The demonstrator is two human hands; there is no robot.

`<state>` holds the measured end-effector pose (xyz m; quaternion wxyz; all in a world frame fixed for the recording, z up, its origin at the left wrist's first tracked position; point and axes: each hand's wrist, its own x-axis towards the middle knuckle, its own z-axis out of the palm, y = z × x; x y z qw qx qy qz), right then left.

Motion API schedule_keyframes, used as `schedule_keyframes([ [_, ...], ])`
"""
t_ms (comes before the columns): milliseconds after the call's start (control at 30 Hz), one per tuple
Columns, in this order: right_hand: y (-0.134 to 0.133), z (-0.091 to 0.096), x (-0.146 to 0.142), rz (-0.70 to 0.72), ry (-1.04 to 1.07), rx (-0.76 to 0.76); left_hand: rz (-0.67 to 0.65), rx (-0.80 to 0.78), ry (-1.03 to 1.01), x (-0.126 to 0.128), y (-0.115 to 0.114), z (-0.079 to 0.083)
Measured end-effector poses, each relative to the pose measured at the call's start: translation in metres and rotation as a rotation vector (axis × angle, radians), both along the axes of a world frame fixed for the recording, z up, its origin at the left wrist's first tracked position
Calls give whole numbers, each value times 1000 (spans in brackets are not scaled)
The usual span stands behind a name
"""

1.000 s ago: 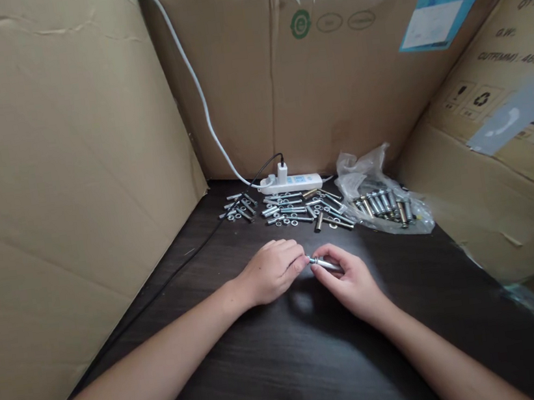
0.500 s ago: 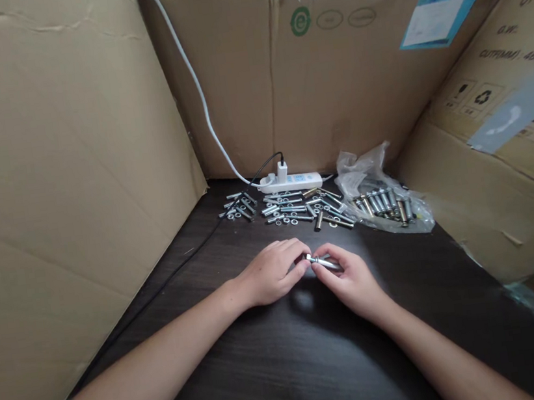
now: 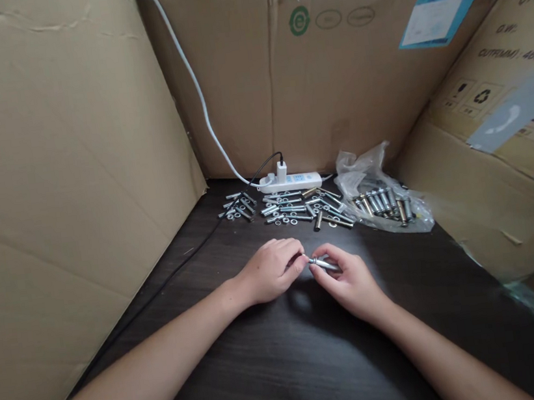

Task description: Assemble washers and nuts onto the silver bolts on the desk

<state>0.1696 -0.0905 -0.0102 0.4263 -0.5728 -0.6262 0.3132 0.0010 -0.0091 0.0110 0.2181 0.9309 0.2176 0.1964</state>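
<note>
Above the dark table, an expansion bolt with a metal sleeve and a washer is pinched between thumb and fingers of my right hand. It lies tilted, its threaded end pointing left. My left hand has thumb and forefinger closed over that end, on a nut that is mostly hidden by the fingertips. Beyond the hands, loose bolts, sleeves, nuts and washers lie spread out. A smaller group of bolt parts sits to their left. At the right, a clear plastic bag holds several assembled expansion bolts.
A white power strip with a plugged-in adapter stands behind the parts. A black cable crosses the table at the left. Cardboard walls enclose the back and both sides.
My left thumb and forefinger have closed over the nut, which showed between the hands before. The right hand keeps its hold on the bolt, nearly still.
</note>
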Motion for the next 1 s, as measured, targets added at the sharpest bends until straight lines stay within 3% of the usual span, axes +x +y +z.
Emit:
schedule_keyframes([
  [100, 0, -1, 0, -4, 31, 2, -7, 39, 14, -2, -1, 4],
  [600, 3, -1, 1, 5, 86, -29, -69, -80, -33, -4, -4, 1],
  [800, 2, 0, 1, -7, 65, -29, 18, -110, -18, -4, -2, 1],
  [1000, 3, -1, 2, 5, 40, -36, -24, -129, -11, -1, 3, -3],
])
